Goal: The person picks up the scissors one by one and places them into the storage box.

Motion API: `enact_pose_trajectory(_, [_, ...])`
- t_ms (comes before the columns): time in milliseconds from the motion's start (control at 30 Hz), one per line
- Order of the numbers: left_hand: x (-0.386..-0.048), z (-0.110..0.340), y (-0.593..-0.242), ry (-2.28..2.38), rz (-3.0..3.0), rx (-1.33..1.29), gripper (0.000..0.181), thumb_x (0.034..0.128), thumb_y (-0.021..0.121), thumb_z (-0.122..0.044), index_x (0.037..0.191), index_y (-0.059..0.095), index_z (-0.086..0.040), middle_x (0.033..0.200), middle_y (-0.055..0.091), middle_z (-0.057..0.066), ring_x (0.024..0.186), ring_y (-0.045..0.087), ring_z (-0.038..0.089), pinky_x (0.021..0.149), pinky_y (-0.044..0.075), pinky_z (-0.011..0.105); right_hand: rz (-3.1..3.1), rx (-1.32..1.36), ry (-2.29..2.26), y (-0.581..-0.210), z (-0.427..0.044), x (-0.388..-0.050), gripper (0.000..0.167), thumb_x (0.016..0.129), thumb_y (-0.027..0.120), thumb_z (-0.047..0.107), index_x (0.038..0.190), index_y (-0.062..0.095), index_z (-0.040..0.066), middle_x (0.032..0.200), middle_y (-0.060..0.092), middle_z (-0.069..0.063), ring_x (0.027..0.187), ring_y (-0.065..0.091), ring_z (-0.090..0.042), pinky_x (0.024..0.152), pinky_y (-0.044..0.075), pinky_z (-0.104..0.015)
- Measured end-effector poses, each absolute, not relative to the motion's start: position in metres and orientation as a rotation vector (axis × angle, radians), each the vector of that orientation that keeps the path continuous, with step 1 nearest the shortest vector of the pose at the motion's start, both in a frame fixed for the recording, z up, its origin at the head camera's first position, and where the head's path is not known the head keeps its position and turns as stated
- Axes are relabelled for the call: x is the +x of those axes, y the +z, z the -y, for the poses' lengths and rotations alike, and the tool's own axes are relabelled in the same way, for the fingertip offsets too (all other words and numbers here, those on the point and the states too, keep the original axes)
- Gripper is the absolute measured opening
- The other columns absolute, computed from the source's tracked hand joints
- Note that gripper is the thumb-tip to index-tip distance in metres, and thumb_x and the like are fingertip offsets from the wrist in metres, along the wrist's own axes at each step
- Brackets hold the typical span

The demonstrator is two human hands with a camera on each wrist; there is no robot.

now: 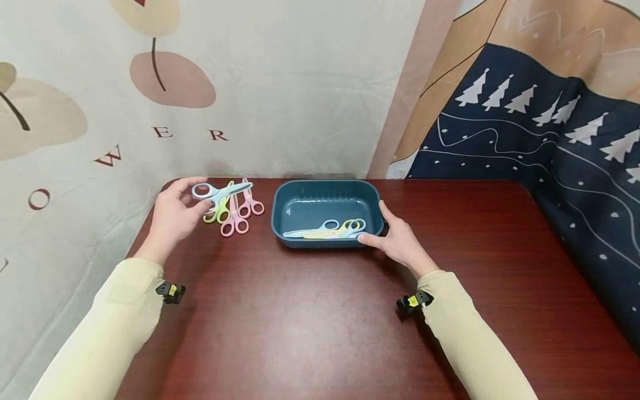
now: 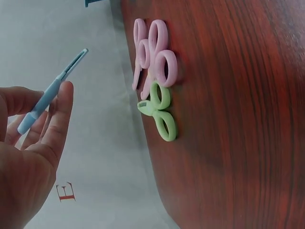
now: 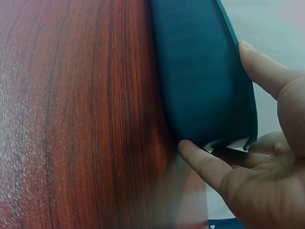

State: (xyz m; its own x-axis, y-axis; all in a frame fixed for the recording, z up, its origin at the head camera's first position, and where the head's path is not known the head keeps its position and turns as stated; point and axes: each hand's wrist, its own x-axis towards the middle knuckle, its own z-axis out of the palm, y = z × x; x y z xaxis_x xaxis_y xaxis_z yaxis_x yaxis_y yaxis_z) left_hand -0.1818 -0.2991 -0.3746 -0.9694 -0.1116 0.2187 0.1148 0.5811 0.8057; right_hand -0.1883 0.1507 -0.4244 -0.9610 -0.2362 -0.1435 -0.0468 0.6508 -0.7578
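Light blue scissors (image 1: 227, 190) are pinched between the thumb and fingers of my left hand (image 1: 172, 216), raised above the table's back left; the left wrist view shows them edge-on. Below and beside them lie green scissors (image 1: 223, 215) and two pink pairs, one nearer pink pair (image 1: 235, 223) and one farther pink pair (image 1: 252, 206). My right hand (image 1: 402, 241) grips the front right corner of a dark teal bin (image 1: 325, 243), thumb on the rim and fingers along the side. Inside the bin lie blue scissors (image 1: 295, 234) and yellow scissors (image 1: 325, 235), partly overlapping.
The bin stands near the back edge of a reddish-brown wooden table (image 1: 300, 322). A pale printed cloth (image 1: 300, 89) hangs behind the table. Dark blue cloth with white trees (image 1: 500, 128) hangs at the right.
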Motion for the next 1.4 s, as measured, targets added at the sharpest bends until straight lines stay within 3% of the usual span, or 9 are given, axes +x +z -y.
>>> enact_pose_trajectory(133, [-0.183,0.296,-0.375,-1.375,2.566,-0.027,0.051,0.0914,0.067,0.01,0.141,0.057,0.002,0.127,0.056,0.019,0.086,0.058,-0.012,0.063,0.051,0.01,-2.635,-0.229,-1.206,-0.424,-0.151,-0.188,0.107,0.091,0.079,0.04,0.165,0.01,0.004,0.169,0.024,-0.02,0.151,0.031,-0.039,0.118,0.034,-0.059])
enact_pose_trajectory(300, [-0.187,0.293,-0.378,-1.423,2.557,-0.068,0.053,0.0904,0.067,0.013,0.141,0.056,0.004,0.126,0.058,0.023,0.084,0.06,-0.011,0.063,0.052,0.01,-2.63,-0.226,-1.226,-0.422,-0.15,-0.187,0.108,0.091,0.08,0.039,0.166,0.011,0.005,0.169,0.025,-0.019,0.151,0.032,-0.038,0.117,0.035,-0.059])
enact_pose_trajectory(600, [-0.19,0.281,-0.375,-1.45,2.545,-0.136,0.051,0.0897,0.068,0.014,0.139,0.056,0.006,0.12,0.065,0.028,0.088,0.07,0.007,0.064,0.056,0.014,-2.615,-0.212,-1.226,-0.425,-0.149,-0.189,0.108,0.091,0.08,0.041,0.166,0.011,0.006,0.169,0.025,-0.019,0.152,0.031,-0.038,0.118,0.035,-0.059])
enact_pose_trajectory(800, [-0.191,0.272,-0.375,-1.47,2.522,-0.198,0.049,0.088,0.068,0.017,0.135,0.057,0.009,0.115,0.066,0.03,0.083,0.069,0.003,0.062,0.057,0.015,-2.616,-0.207,-1.21,-0.425,-0.15,-0.19,0.108,0.091,0.079,0.042,0.166,0.011,0.007,0.169,0.024,-0.018,0.152,0.031,-0.037,0.118,0.034,-0.058])
enact_pose_trajectory(1000, [-0.193,0.265,-0.373,-1.413,2.535,-0.231,0.046,0.0869,0.07,0.016,0.131,0.06,0.008,0.111,0.067,0.031,0.076,0.06,-0.011,0.056,0.052,0.013,-2.611,-0.203,-1.211,-0.424,-0.15,-0.19,0.109,0.09,0.08,0.043,0.166,0.01,0.007,0.169,0.025,-0.018,0.151,0.032,-0.037,0.119,0.034,-0.057])
enact_pose_trajectory(1400, [-0.2,0.252,-0.37,-1.377,2.588,-0.24,0.046,0.0883,0.072,0.011,0.133,0.062,0.004,0.121,0.065,0.025,0.085,0.06,-0.009,0.066,0.048,0.007,-2.597,-0.18,-1.221,-0.423,-0.151,-0.189,0.109,0.09,0.08,0.043,0.166,0.01,0.009,0.169,0.024,-0.017,0.151,0.031,-0.037,0.119,0.033,-0.058])
